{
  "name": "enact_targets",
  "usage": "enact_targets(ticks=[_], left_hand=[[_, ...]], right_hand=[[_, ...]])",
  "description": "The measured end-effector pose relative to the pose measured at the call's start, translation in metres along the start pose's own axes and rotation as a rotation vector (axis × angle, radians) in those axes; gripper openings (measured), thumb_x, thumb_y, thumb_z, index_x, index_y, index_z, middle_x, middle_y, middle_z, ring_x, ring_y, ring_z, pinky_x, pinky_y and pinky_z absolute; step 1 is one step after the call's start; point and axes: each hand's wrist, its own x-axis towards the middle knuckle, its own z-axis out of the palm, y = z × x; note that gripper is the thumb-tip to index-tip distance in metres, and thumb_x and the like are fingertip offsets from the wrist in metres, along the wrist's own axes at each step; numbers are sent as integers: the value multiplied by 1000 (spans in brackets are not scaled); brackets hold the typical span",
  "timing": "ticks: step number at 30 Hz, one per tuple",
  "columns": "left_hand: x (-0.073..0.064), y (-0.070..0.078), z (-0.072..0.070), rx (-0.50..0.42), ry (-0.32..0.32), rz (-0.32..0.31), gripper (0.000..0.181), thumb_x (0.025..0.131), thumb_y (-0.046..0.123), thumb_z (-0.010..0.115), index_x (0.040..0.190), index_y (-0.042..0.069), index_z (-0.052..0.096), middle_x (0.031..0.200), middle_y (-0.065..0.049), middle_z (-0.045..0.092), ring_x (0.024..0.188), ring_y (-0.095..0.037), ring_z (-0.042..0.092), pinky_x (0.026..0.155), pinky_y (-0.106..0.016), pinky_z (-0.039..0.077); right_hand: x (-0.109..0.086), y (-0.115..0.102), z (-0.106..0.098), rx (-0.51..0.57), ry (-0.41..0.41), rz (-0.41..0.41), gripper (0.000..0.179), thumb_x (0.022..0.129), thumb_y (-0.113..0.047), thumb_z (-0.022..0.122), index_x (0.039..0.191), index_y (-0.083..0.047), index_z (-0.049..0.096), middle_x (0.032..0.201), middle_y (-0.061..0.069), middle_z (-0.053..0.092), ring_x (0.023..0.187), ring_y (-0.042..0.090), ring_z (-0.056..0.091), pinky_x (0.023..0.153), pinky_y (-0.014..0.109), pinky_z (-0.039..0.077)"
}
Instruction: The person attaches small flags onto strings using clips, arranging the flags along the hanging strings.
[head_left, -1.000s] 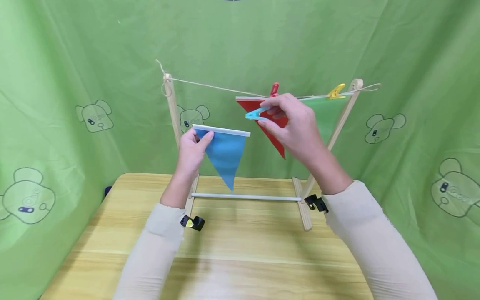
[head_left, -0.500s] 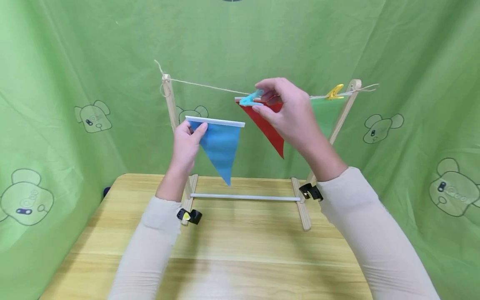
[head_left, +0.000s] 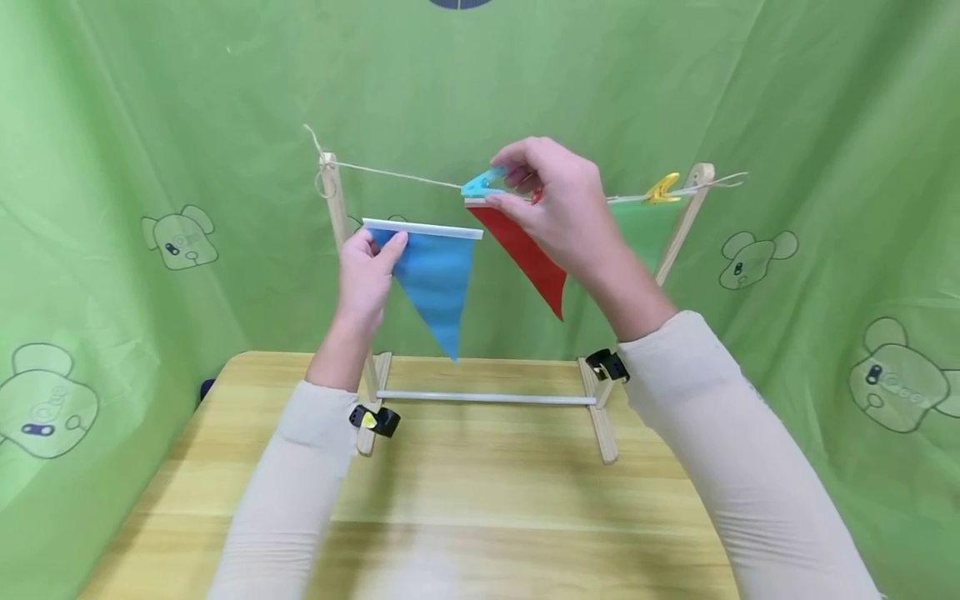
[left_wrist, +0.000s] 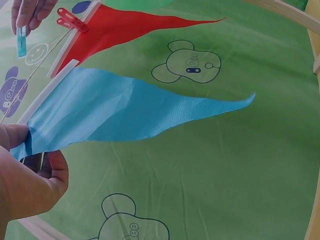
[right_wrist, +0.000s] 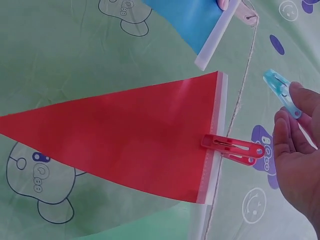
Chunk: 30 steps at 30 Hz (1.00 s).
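My left hand (head_left: 363, 275) pinches a blue triangular pennant (head_left: 435, 275) near the left end of its white top strip. The pennant hangs point down, below the string (head_left: 397, 175). Between thumb and fingers my right hand (head_left: 562, 200) holds a light blue clothespin (right_wrist: 281, 90), close to the string and apart from the blue pennant. A red pennant (right_wrist: 130, 140) hangs from the string, fixed by a red clothespin (right_wrist: 232, 147) that my right hand mostly covers in the head view. Farther right, a yellow clothespin (head_left: 663, 189) fastens a green pennant (head_left: 641, 233).
The string runs between two wooden posts (head_left: 335, 200) with wooden feet (head_left: 600, 433), joined low down by a white rod (head_left: 487, 398). This stand is on a wood-grain table (head_left: 480, 492). A green curtain (head_left: 225, 100) with printed bears surrounds it.
My right hand has risen and shifted left with the light blue clothespin, from in front of the red pennant up to string height. My left hand has lifted the blue pennant, slightly leftward.
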Motion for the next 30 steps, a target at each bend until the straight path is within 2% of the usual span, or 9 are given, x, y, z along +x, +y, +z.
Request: enact_targets(ticks=[11, 22, 25, 30], left_hand=[[6, 7, 1, -32, -33, 1, 8, 102, 8, 64, 109, 6, 63, 97, 0, 68, 89, -12, 66, 82, -25, 58], [13, 16, -7, -81, -41, -11, 6, 101, 8, 65, 107, 7, 65, 97, -2, 69, 88, -13, 67, 79, -23, 59], [14, 17, -7, -77, -31, -7, 6, 101, 8, 65, 107, 8, 65, 96, -2, 68, 87, -12, 66, 76, -22, 57], [14, 19, -6, -95, -17, -5, 7, 101, 7, 65, 108, 7, 66, 99, -3, 69, 90, -14, 66, 80, -24, 58]], right_hand=[[9, -3, -2, -20, -28, 4, 27, 89, -11, 82, 112, 0, 72, 103, 10, 73, 89, 16, 65, 86, 27, 57], [19, -11, -2, -15, -39, 22, 24, 89, -12, 82, 108, -1, 75, 101, 8, 76, 84, 12, 66, 81, 18, 55], [24, -14, -2, -28, -60, 35, 23, 89, -14, 82, 108, -2, 76, 100, 7, 76, 82, 11, 65, 79, 16, 54], [32, -19, 0, -64, -113, 53, 22, 89, -17, 82, 106, -3, 77, 97, 6, 76, 80, 10, 64, 77, 17, 54]])
